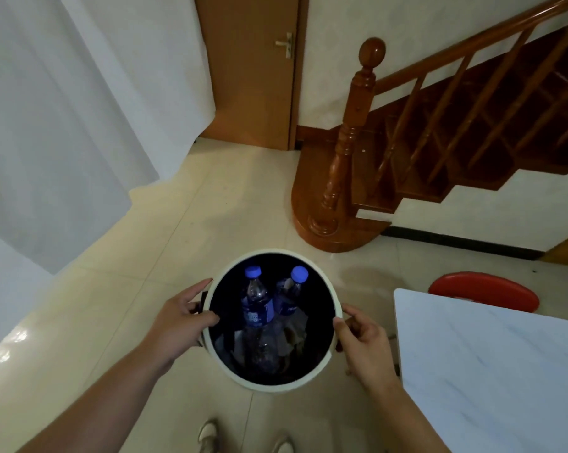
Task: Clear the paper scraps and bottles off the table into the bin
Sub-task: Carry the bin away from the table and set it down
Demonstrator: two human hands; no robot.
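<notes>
Bin [312, 380] on the floor beside the table [491, 371], bottles [258, 302] and scraps [292, 331] inside, both hands—left [181, 322], right [362, 341]—closed on opposite rim edges; probably light, stiff, best held there.

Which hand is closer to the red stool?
Right. The right hand grips the bin rim on the side facing the red stool; the left hand grips the far side.

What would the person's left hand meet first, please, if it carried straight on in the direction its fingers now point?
The left hand already grips the bin at its left rim, fingers aimed rightward across the opening. Going on, it would probably meet the nearer blue-capped bottle, though depth inside the dark bin is unclear.
</notes>
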